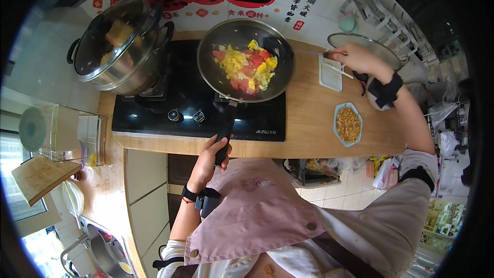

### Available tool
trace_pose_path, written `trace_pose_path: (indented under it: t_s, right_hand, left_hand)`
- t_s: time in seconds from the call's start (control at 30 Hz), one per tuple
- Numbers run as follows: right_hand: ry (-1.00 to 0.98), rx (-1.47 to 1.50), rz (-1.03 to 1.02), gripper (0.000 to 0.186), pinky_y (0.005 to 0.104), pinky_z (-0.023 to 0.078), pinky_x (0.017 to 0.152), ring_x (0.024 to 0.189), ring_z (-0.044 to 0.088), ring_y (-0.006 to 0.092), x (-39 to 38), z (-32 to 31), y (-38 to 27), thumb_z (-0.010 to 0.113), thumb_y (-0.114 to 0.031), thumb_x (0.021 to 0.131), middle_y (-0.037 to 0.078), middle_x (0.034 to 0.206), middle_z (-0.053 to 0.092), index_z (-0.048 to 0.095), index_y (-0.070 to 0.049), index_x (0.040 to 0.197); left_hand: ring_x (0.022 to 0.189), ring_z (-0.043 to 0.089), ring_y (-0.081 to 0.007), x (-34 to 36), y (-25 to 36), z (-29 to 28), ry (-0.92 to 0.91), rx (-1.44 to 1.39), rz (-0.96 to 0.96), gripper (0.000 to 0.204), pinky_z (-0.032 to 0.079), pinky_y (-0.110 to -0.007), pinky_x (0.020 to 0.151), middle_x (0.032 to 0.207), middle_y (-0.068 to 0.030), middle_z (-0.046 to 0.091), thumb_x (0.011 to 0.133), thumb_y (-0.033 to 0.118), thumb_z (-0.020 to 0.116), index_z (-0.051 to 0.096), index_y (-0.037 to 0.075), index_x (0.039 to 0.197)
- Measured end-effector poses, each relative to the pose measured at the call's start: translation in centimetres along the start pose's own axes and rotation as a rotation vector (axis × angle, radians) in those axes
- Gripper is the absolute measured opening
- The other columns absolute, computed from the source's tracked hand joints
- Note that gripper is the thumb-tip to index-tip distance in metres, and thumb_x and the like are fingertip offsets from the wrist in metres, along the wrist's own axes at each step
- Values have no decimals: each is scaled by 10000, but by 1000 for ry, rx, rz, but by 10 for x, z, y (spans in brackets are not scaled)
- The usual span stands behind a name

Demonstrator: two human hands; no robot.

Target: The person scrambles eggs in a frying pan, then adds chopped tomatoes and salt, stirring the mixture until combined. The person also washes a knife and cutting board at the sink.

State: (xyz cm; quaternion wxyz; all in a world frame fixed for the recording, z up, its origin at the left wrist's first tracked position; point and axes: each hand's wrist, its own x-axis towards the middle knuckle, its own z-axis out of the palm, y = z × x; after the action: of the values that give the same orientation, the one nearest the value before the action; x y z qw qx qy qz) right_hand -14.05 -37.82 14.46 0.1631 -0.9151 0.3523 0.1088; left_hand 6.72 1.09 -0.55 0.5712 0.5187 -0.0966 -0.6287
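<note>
My left hand point(206, 160) is wrapped round the black handle of a wok point(202, 80) on the hob. Scrambled egg and tomato pieces point(246, 67) lie inside the wok. At the right, my right hand point(360, 61) is closed on a thin utensil point(328, 54) above a white rest tray point(330, 77). Its brownish end shows at the fingertips, and a faint narrow part points toward the wok; its kind is unclear. Just behind that hand a glass lid point(378, 46) leans near the wall.
A blue-rimmed dish of chopped yellowish bits point(348, 125) sits on the wooden counter point(309, 134). Left of the wok, a lidded steel steamer pot point(121, 46) stands on the black hob point(236, 123). A cutting board point(43, 177), wire rack point(92, 134) and sink point(105, 252) are at the left.
</note>
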Motion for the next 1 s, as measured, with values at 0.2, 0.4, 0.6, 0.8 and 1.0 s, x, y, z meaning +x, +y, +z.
trace_pose_path:
  t_s: [0.2,0.4,0.6,0.8,1.0]
  right_hand:
    - [-635,1060,614,220,170,162,313,365,233,0,11,41,49,505,-364,1000,-85,517,324,520,-157,926]
    - [-286,1184,256,262,178,212,380,472,302,5,32,118,8,532,-295,1000,-86,603,354,575,-106,1176]
    - [53,456,-174,446,279,386,482,477,468,141,-6,92,-29,560,-253,968,1,645,556,500,-158,1399]
    - [218,-241,-244,444,382,490,587,658,634,282,-97,52,-70,615,-207,900,129,808,656,561,-214,1341]
    - [147,-410,-79,460,424,469,560,591,573,305,-132,54,-107,642,-188,865,100,682,570,583,-252,1317]
  left_hand:
    - [494,486,-112,1,-2,-1,-12,-12,10,315,374,-244,432,776,-35,528,993,280,489,532,20,1166]
    - [493,486,-113,0,-1,-2,-19,-11,9,312,378,-244,438,772,-35,526,996,272,485,525,22,1179]
    - [498,488,-113,2,-3,-4,-35,-73,-16,308,374,-241,438,780,-32,527,996,267,484,528,31,1189]
    - [501,486,-111,0,-1,-2,-25,-45,-21,313,371,-244,437,784,-33,525,999,265,470,530,36,1203]
    - [506,485,-117,1,-2,-2,-23,-44,-18,314,386,-251,457,781,-38,528,1000,252,458,526,21,1202]
